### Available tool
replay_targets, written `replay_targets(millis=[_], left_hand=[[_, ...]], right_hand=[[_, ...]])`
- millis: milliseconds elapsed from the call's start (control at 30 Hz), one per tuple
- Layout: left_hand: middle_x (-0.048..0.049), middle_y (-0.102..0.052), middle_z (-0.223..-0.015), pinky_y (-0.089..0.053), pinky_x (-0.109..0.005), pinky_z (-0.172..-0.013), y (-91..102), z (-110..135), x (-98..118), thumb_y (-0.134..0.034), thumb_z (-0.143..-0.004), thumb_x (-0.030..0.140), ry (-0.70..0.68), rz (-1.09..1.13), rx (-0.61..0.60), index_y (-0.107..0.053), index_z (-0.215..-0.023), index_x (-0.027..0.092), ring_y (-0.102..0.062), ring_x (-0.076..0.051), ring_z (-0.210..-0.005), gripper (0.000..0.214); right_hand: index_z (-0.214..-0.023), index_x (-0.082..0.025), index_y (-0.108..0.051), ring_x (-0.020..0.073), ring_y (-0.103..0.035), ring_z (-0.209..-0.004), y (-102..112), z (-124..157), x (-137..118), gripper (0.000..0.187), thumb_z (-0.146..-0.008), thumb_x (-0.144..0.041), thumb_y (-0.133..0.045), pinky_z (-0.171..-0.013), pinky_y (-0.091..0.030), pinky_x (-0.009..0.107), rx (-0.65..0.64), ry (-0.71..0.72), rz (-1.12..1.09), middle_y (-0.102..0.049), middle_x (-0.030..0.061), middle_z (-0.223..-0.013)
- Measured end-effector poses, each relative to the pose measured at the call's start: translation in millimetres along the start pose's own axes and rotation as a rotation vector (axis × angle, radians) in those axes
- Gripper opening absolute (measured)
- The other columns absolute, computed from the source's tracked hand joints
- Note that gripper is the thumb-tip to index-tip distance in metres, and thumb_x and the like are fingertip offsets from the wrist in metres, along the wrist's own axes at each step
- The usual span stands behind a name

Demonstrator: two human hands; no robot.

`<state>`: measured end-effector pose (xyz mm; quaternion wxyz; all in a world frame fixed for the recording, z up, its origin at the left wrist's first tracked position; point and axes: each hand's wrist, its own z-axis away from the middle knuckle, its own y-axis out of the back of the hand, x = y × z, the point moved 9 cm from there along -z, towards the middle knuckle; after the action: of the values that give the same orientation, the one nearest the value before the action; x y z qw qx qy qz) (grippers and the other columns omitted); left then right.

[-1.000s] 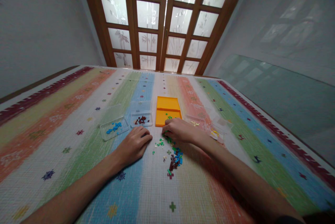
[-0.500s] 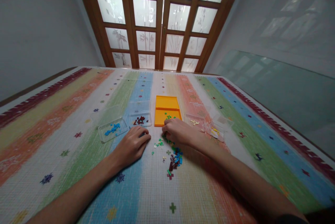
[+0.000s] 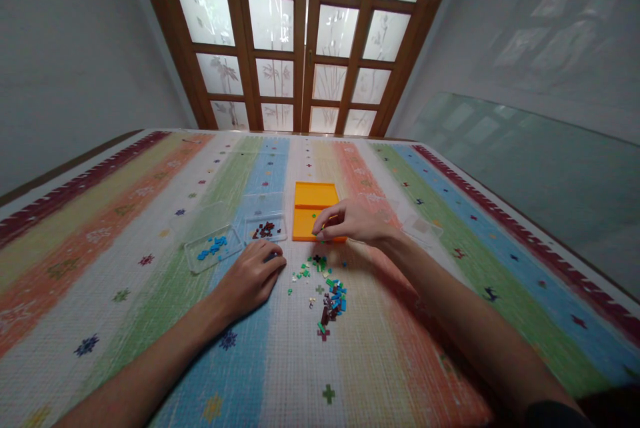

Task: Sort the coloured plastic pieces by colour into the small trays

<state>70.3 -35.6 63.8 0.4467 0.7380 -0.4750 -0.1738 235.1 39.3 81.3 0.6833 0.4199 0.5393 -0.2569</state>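
My right hand reaches over the near half of the open orange box, thumb and fingers pinched together on what looks like a small green toy brick. Green bits lie in that half, partly covered by the hand. On the striped cloth, just in front of the brown-piece tray, rests my left hand. Its fingers are loosely bent, the thumb apart, and nothing shows in it. Between the hands and nearer to me is a loose pile of toy bricks in blue, brown and green, with green pieces scattered beside it.
A clear tray of blue pieces stands left of the brown-piece tray. Right of the orange box, my right forearm hides most of the other clear containers; a transparent lid shows beyond it. Wooden glass-paned doors stand behind the table.
My right hand has moved up and right from the green pieces to over the orange box. Fewer green pieces show inside the box. My left hand stays in place; the view shifts slightly.
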Motion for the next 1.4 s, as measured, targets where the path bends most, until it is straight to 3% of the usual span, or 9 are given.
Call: replay_targets(millis=[100, 200, 433, 667, 933, 1200, 1400], left_hand=[[-0.0097, -0.067, -0.099, -0.053, -0.043, -0.086, -0.7, 0, -1, -0.05, -0.098, 0.011, 0.016, 0.015, -0.004, -0.069, -0.1, 0.019, -0.062, -0.024, -0.093, 0.021], [-0.0101, -0.068, -0.1, -0.053, -0.043, -0.087, -1.1, -1, -1, -0.049, -0.099, 0.012, 0.02, 0.007, -0.009, -0.069, -0.1, 0.018, -0.062, -0.024, -0.094, 0.021], [-0.0098, -0.067, -0.098, -0.053, -0.042, -0.082, -1.4, -2, 0, -0.047, -0.1, 0.013, 0.013, 0.001, -0.008, -0.067, -0.099, 0.018, -0.061, -0.024, -0.091, 0.021], [-0.0102, -0.066, -0.098, -0.053, -0.043, -0.082, -3.1, -2, 1, -0.046, -0.101, 0.012, 0.01, 0.0, -0.017, -0.066, -0.098, 0.017, -0.06, -0.024, -0.09, 0.02], [-0.0096, -0.065, -0.098, -0.053, -0.042, -0.082, -4.3, -1, 0, -0.046, -0.101, 0.013, 0.0, -0.004, -0.014, -0.065, -0.099, 0.017, -0.06, -0.024, -0.09, 0.019], [-0.0106, -0.066, -0.1, -0.054, -0.044, -0.084, -5.0, 0, 1, -0.047, -0.101, 0.012, -0.01, -0.016, -0.008, -0.065, -0.102, 0.016, -0.059, -0.025, -0.092, 0.018], [-0.0098, -0.064, -0.101, -0.056, -0.041, -0.084, 4.8, -1, 4, -0.042, -0.095, -0.001, -0.046, 0.021, 0.061, -0.063, -0.103, 0.017, -0.057, -0.024, -0.097, 0.028]], right_hand=[[-0.077, -0.018, -0.077, 0.0128, -0.063, -0.065, 2, -3, 8, 0.014, -0.065, -0.026, -0.079, -0.067, -0.052, 0.028, 0.033, -0.023, -0.159, -0.074, 0.0025, -0.075], [-0.079, -0.017, -0.077, 0.0127, -0.064, -0.064, 8, -9, 19, 0.015, -0.068, -0.027, -0.079, -0.066, -0.053, 0.029, 0.139, -0.026, -0.174, -0.074, 0.0034, -0.075], [-0.083, -0.016, -0.077, 0.0149, -0.067, -0.067, 24, -15, 35, 0.011, -0.075, -0.016, -0.07, -0.064, -0.053, 0.028, 0.444, 0.062, 0.184, -0.075, 0.0066, -0.08], [-0.085, -0.018, -0.077, 0.0169, -0.069, -0.074, 28, -12, 29, 0.011, -0.079, -0.012, -0.07, -0.071, -0.055, 0.03, 0.543, 0.118, 0.368, -0.075, 0.0055, -0.085], [-0.092, -0.017, -0.079, 0.0173, -0.073, -0.074, 30, -17, 38, 0.018, -0.082, -0.009, -0.067, -0.073, -0.059, 0.03, 0.527, 0.073, 0.306, -0.078, 0.0062, -0.086], [-0.099, -0.021, -0.081, 0.0212, -0.075, -0.095, 22, -20, 36, 0.032, -0.084, -0.001, -0.061, -0.09, -0.058, 0.037, 0.455, 0.124, 0.399, -0.08, 0.0074, -0.105], [-0.101, -0.019, -0.079, 0.0195, -0.073, -0.097, 16, -13, 13, 0.031, -0.087, -0.002, -0.057, -0.09, -0.055, 0.034, 0.348, 0.124, 0.545, -0.079, 0.0076, -0.106]])
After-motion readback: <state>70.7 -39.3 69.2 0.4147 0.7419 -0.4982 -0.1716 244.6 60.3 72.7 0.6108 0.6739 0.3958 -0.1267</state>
